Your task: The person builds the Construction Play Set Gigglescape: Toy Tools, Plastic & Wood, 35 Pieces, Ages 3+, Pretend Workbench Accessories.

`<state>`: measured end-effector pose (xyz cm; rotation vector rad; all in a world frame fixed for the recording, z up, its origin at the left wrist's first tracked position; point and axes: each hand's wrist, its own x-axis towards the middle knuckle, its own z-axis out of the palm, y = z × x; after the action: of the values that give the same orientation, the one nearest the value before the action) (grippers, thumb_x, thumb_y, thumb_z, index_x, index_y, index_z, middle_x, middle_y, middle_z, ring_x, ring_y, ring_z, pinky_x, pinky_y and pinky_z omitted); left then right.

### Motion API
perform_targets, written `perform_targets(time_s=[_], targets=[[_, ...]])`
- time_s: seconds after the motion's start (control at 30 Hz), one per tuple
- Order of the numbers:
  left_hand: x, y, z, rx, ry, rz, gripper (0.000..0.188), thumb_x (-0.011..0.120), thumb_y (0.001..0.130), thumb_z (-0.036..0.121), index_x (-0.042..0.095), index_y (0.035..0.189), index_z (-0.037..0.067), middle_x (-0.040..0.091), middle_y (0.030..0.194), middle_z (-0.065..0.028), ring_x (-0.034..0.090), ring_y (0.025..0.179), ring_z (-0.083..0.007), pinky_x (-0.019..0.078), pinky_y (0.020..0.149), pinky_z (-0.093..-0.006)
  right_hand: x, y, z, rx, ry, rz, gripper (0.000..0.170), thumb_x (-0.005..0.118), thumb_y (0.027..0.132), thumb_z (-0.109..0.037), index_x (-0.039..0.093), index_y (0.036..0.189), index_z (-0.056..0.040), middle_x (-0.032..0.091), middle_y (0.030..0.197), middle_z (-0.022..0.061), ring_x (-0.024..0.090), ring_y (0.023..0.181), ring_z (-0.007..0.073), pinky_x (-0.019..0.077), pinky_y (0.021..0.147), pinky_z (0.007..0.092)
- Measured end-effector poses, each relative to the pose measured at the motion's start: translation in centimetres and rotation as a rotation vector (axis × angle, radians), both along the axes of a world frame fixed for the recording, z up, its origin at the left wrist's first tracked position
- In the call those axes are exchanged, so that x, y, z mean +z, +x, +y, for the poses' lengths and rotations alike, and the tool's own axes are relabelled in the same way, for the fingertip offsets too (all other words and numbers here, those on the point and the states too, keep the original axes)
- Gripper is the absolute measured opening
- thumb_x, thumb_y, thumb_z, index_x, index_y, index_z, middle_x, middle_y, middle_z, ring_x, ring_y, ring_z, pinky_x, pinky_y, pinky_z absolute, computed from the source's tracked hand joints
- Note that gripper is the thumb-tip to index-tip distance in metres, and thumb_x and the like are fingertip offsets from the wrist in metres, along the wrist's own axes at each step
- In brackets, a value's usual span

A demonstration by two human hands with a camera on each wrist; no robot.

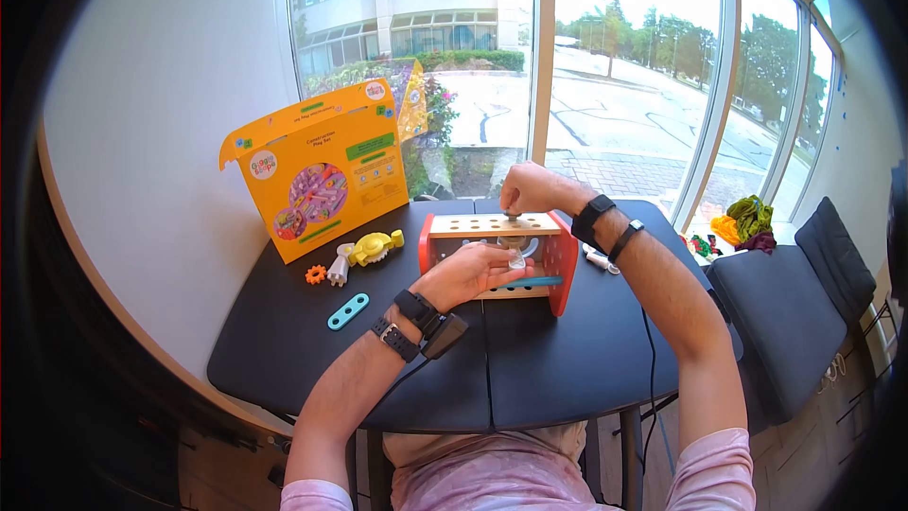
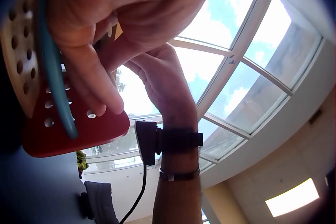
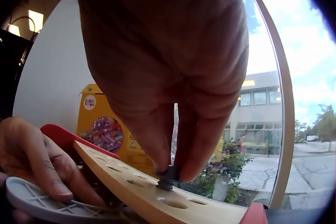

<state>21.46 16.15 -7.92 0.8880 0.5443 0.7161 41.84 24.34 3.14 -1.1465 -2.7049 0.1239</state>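
Note:
A toy workbench with red side panels (image 1: 565, 274) and a perforated wooden top (image 1: 463, 224) stands on the black table. From above, my right hand (image 1: 537, 189) pinches a dark grey screw (image 3: 167, 178) between fingertips and thumb, right at a hole in the wooden top. My left hand (image 1: 468, 274) reaches in beneath the top, palm turned upward. Its fingers hold a light grey curved piece (image 3: 63, 208) with a ribbed underside, close under the top. A teal bar (image 2: 55, 71) crosses the workbench below that hand. The screw's lower end is hidden by the board.
A yellow toy box (image 1: 378, 147) stands at the back left. Before it lie an orange gear (image 1: 316, 274), a white piece (image 1: 339, 267), a yellow piece (image 1: 376, 246) and a teal three-hole strip (image 1: 348, 312). White parts (image 1: 602, 261) lie right of the workbench.

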Motion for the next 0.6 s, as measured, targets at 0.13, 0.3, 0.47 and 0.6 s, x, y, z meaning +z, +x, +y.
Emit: perform_targets(time_s=[0.13, 0.3, 0.47, 0.6], targets=[[-0.2, 0.1, 0.1, 0.005, -0.008, -0.021, 0.039, 0.061, 0.113, 0.004, 0.052, 0.146, -0.017, 0.069, 0.136, -0.0275, 0.076, 0.124, -0.036, 0.0707, 0.098, -0.0289, 0.2, 0.2, 0.3, 0.021, -0.005, -0.024, 0.024, 0.089, 0.082, -0.004, 0.088, 0.106, -0.0018, 0.086, 0.099, 0.0155, 0.083, 0.091, 0.0275, 0.0655, 0.083, 0.0375], [0.1, 0.1, -0.4, 0.018, 0.01, -0.025, 0.041, 0.063, 0.113, 0.004, 0.052, 0.146, -0.017, 0.071, 0.134, -0.0273, 0.076, 0.124, -0.0348, 0.0708, 0.098, -0.0288, 0.0, 0.1, 0.7, -0.042, 0.018, -0.07, 0.023, 0.09, 0.086, -0.019, 0.086, 0.099, -0.0009, 0.084, 0.093, 0.0164, 0.081, 0.085, 0.0304, 0.063, 0.076, 0.0402], [-0.6, 0.2, 0.0, 0.013, 0.046, -0.04, 0.038, 0.063, 0.113, 0.004, 0.053, 0.144, -0.016, 0.071, 0.134, -0.0275, 0.077, 0.123, -0.0347, 0.07, 0.101, -0.0304, -0.2, -0.4, 1.1, -0.155, 0.039, -0.225, 0.039, 0.081, 0.095, -0.04, 0.084, 0.101, -0.0015, 0.082, 0.09, 0.0177, 0.078, 0.082, 0.0346, 0.0592, 0.072, 0.0446], [-0.4, 0.2, -0.3, 0.019, 0.061, -0.04, 0.036, 0.062, 0.113, 0.004, 0.054, 0.143, -0.015, 0.07, 0.135, -0.0276, 0.077, 0.123, -0.0344, 0.0692, 0.103, -0.0313, 0.1, -1.0, 0.5, -0.281, -0.042, -0.283, 0.056, 0.069, 0.1, -0.053, 0.084, 0.112, -0.0009, 0.082, 0.107, 0.0223, 0.078, 0.098, 0.0395, 0.0609, 0.084, 0.0497]])
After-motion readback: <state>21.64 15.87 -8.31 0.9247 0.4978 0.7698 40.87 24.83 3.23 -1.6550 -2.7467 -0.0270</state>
